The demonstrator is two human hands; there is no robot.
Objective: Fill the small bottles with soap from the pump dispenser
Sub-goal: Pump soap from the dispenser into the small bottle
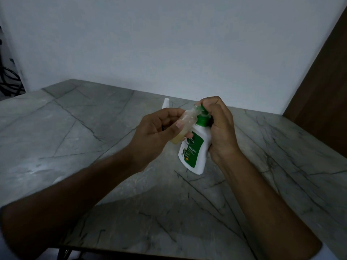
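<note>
Small bottle (185, 121) left of dispenser (195, 149), on table (75, 128).

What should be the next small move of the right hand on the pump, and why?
Probably one more slow press with the right hand on the green pump. The left hand holds the small clear bottle tilted with its mouth at the nozzle, and yellowish soap shows only in its lower part.

Place: looked like a plain room in a home, dimly lit; the exact kind could not be told.
Bench (75, 128): was a grey marble-patterned slab with dark veins.
Wall (169, 44): was bare and painted white.
Door (323, 81): a brown wooden panel stood at the right.
Cables (9, 81): dark cords hung at the far left.
Household item: a white-and-green handwash pump dispenser (193, 149) stood on the bench.
</note>
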